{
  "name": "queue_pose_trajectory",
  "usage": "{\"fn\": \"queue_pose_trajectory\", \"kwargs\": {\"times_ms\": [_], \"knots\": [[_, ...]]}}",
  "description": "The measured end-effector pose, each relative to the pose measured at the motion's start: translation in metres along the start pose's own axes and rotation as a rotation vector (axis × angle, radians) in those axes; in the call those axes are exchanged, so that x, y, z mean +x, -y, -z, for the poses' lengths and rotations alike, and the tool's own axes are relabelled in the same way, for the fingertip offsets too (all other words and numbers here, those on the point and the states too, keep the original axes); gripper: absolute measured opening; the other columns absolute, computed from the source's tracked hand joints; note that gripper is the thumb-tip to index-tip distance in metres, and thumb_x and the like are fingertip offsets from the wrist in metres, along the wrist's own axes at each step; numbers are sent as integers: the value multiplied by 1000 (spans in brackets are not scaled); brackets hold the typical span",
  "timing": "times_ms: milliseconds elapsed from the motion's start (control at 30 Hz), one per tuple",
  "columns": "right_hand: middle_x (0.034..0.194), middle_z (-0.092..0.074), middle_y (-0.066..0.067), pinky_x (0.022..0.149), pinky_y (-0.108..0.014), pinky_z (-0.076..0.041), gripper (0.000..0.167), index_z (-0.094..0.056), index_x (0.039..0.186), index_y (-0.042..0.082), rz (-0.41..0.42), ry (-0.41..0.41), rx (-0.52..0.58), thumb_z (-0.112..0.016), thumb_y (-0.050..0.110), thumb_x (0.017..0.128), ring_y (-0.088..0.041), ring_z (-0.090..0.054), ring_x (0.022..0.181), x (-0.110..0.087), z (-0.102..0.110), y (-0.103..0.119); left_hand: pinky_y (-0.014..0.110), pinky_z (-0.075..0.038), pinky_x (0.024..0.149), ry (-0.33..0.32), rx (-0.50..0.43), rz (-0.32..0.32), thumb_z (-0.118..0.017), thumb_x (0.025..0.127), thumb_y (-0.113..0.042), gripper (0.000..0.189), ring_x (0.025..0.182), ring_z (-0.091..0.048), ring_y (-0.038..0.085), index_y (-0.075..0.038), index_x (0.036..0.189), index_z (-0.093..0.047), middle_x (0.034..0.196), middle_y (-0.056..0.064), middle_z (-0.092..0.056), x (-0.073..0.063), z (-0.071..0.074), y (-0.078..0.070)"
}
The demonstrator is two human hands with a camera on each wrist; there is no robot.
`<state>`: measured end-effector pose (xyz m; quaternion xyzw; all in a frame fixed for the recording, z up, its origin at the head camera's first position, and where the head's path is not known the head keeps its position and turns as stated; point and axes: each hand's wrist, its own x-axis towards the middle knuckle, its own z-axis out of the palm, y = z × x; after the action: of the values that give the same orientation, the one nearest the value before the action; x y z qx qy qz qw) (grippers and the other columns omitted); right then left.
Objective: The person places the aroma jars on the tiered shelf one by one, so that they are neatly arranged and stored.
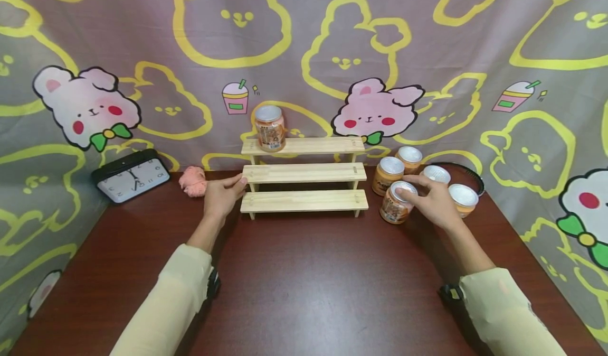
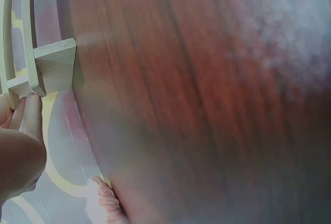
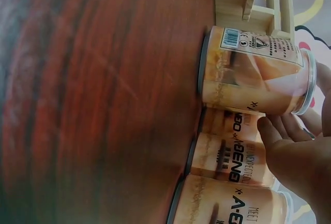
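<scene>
A three-tier wooden display rack [image 1: 304,202] stands at the back of the table. My left hand [image 1: 220,197] is at its left end, the fairly straight fingers touching the end of the middle tier. In the left wrist view these fingertips [image 2: 32,102] meet the corner of a step. An upright orange-labelled jar [image 1: 394,213] with a silver lid is right of the rack. My right hand [image 1: 434,204] holds it near the lid, thumb and fingers around it. Its barcode label faces the right wrist camera. Another such jar [image 1: 271,131] sits on the top tier's left side.
Several matching jars [image 1: 387,179] cluster behind and right of the held one. Beside them lies a black toothed band [image 1: 470,176]. On the left are a tilted clock [image 1: 133,179] and a crumpled pink bundle [image 1: 193,181]. A patterned curtain [image 1: 304,39] hangs behind the brown table [image 1: 304,282].
</scene>
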<state>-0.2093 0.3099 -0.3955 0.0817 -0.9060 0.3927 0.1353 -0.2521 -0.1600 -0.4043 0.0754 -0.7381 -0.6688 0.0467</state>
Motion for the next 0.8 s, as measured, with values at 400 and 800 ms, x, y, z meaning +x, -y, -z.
{"fn": "queue_pose_trajectory", "kwargs": {"times_ms": [400,800], "knots": [[114,-65,-16,76,-9,-48,53,-64,133,1,-35,69,42,-79,29,92,-11,-59,95,-3,1,-4,25,-60,89,-4,35,10,-66,101,-10,38,113,-64,38,6,134,-60,129,26,-61,1,1,0],[120,-62,-18,79,-6,-49,63,-57,139,-1,-59,134,131,-84,22,87,-9,-59,100,-4,1,-3,28,-60,90,3,38,12,-66,101,-10,38,114,-65,35,7,134,-60,129,26,-61,1,2,-1]]}}
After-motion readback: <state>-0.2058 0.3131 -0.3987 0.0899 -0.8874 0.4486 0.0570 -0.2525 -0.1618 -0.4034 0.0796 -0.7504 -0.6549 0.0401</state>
